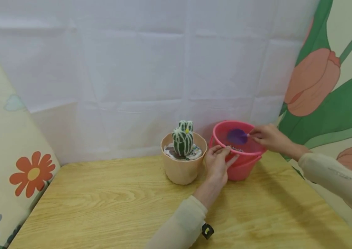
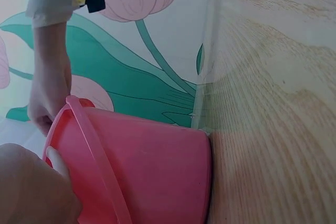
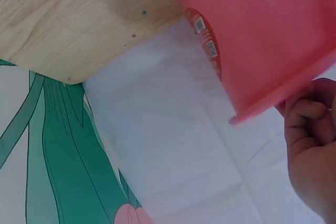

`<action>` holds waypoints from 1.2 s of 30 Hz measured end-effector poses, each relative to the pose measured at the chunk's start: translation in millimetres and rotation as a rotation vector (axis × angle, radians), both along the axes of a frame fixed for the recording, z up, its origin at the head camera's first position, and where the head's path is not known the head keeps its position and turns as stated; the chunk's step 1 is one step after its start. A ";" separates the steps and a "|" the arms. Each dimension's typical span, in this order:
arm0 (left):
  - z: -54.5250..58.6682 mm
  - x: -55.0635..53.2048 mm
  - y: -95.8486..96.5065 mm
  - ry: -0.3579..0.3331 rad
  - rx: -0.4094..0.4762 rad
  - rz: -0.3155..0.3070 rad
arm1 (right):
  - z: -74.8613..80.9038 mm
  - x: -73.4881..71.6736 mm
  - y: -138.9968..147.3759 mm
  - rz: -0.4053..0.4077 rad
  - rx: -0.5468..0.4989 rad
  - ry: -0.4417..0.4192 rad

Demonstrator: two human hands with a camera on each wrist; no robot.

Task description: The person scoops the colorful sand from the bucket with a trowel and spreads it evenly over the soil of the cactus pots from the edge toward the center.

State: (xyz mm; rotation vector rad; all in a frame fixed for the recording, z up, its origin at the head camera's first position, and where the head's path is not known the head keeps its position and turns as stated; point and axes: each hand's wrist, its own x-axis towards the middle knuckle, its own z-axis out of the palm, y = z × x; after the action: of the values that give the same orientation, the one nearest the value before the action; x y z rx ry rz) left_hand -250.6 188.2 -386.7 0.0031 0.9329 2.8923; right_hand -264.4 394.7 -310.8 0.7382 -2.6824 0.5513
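Note:
A pink bucket stands on the wooden table, with small multicoloured bits visible inside it. My left hand holds its near left rim, and in the left wrist view one finger lies over that rim. Over the bucket's opening, my right hand pinches the handle of a small purple shovel, whose rounded blade is inside the bucket. Just left of the bucket sits a peach flower pot holding a green-and-white cactus. White material and coloured bits surround the cactus base.
The wooden table extends left and toward me. White sheeting hangs directly behind the pot and bucket. Flower-patterned panels flank the table. The bucket's pink carrying handle hangs against its side. Tiny specks lie near the table edge.

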 end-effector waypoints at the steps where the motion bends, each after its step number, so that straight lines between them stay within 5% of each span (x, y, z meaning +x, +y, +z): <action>1: -0.8 0.7 0.9 -0.006 -0.003 0.000 | -2.9 -2.7 0.3 0.004 0.022 -0.009; 8: 0.5 5.8 8.5 -0.019 0.002 -0.006 | -8.7 -9.7 -1.2 0.042 0.103 -0.024; 15: 5.1 3.4 7.4 -0.004 0.004 0.004 | -8.8 -10.3 4.7 0.044 -0.007 -0.054; 23: -1.3 8.0 7.9 -0.032 -0.008 0.000 | -16.5 -3.8 7.8 -0.072 -0.141 -0.272; 36: 1.4 8.1 3.9 -0.003 -0.004 -0.001 | 5.3 13.9 18.6 -0.128 -0.239 -0.506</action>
State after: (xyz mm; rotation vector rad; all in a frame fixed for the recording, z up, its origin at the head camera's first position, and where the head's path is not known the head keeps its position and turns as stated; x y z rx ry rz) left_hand -242.5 192.1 -385.3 -0.0012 0.9387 2.8889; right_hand -250.4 413.3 -305.5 0.3941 -3.0016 1.1289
